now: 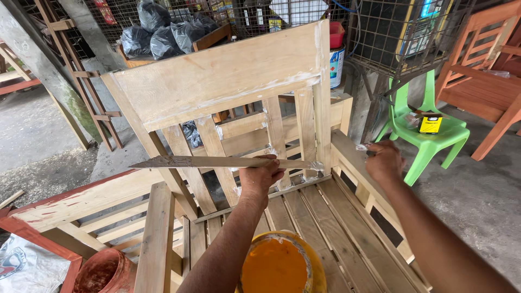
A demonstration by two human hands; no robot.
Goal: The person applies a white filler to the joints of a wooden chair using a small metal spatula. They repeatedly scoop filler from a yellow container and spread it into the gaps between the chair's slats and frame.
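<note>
The left hand (pixel 260 176) is closed around a long flat wooden stick (pixel 217 161), and the stick's tip holds a blob of pale filler paste (pixel 316 167) near a back slat of the bare wooden chair (pixel 228 81). The right hand (pixel 384 161) is well apart, closed on a small scraper (pixel 362 147) resting on the chair's arm rail (pixel 353 157). It looks like the gap-filling step, and the paste would need pressing flat into the joints. A yellow tub (pixel 282 263) of orange stuff sits on the seat below, and a green plastic chair (pixel 429 130) stands to the right.
</note>
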